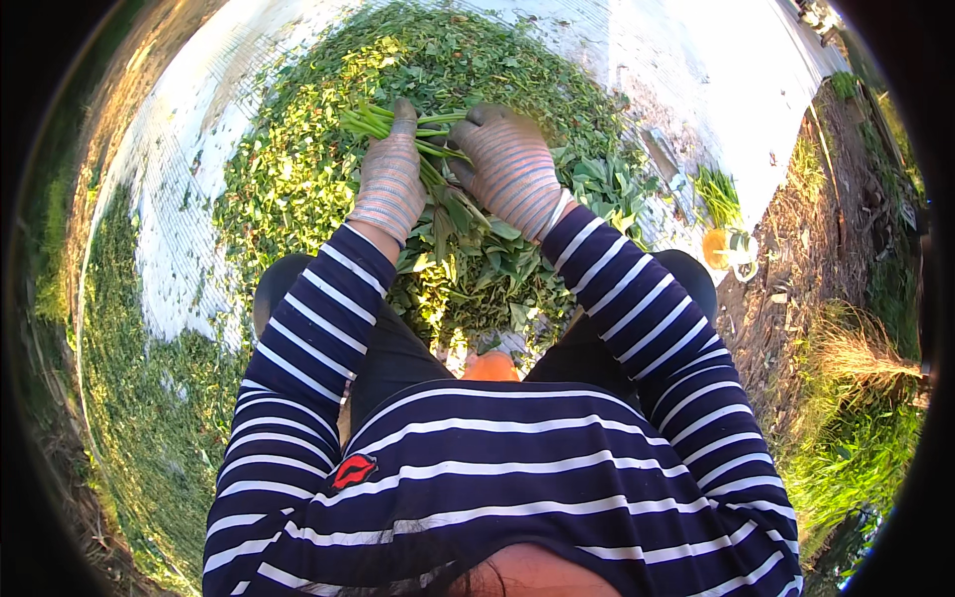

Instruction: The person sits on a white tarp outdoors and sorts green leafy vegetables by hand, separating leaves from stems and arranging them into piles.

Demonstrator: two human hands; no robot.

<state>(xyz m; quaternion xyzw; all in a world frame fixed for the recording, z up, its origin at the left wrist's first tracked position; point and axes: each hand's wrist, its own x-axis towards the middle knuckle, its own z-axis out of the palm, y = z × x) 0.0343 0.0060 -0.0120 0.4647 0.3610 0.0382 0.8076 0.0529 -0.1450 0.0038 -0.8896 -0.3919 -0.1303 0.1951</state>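
My left hand (394, 168), in a striped work glove with dark fingertips, is closed around a bunch of green leafy stems (431, 133), thumb on top. Their pale green ends stick out to the left. My right hand (507, 164), in a matching glove, is at the other side of the bunch, its fingers on some stems; its outer edge is blurred, and whether it grips them is hidden. Leaves of the bunch hang down between the hands. Beneath and beyond both hands spreads a large heap of cut green leaves (298, 149).
Larger leafy shoots (608, 183) lie right of my right hand. Farther right are a bundle of green stems (718, 195) and a clear mug with amber contents (727, 250), near the edge of a white sheet (671, 67). More leaves (149, 418) cover the ground at left.
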